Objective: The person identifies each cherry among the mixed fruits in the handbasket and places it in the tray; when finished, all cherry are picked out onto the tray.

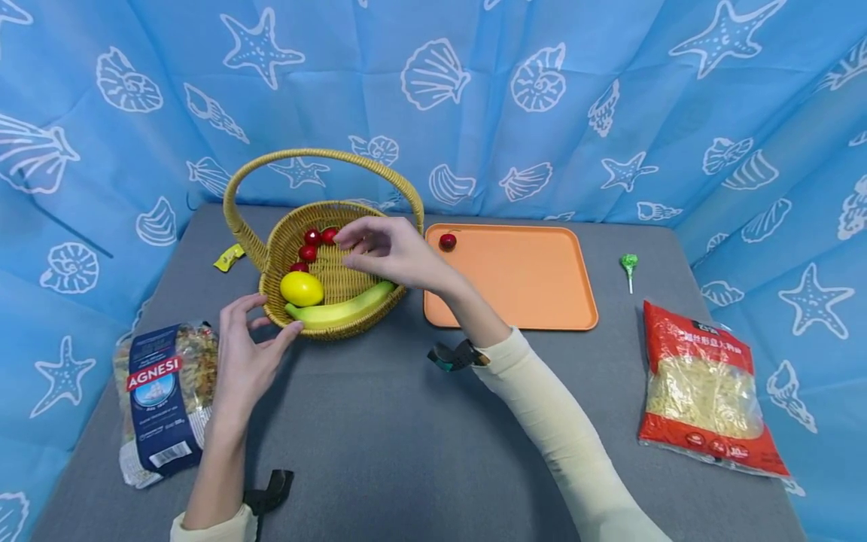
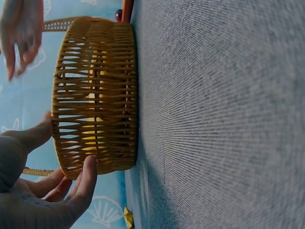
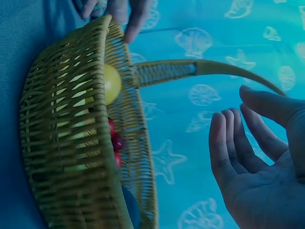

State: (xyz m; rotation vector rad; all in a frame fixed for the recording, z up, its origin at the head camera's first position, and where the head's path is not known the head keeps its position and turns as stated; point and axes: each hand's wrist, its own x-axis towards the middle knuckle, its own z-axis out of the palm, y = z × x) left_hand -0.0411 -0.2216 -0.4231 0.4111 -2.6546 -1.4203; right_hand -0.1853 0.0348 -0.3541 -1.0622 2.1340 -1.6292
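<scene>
A wicker basket (image 1: 332, 333) with a tall arched handle stands at the back left of the table. Inside lie several red cherries (image 1: 308, 253), a yellow lemon (image 1: 301, 289) and a green-yellow banana (image 1: 348, 307). My left hand (image 1: 250, 350) holds the basket's front left rim between thumb and fingers, as the left wrist view also shows. Over the basket's right part hovers my right hand (image 1: 400, 252), fingers loosely bent and apart, with nothing between them. In the right wrist view this hand (image 3: 262, 167) is clear of the wicker. It hides part of the basket's inside.
Right of the basket lies an orange tray (image 1: 515, 278) with one cherry (image 1: 448, 242) in its corner. A green lollipop (image 1: 629, 263) and a red pasta bag (image 1: 704, 391) are farther right. At left are a blue pasta bag (image 1: 162, 399) and a yellow wrapped candy (image 1: 229, 257).
</scene>
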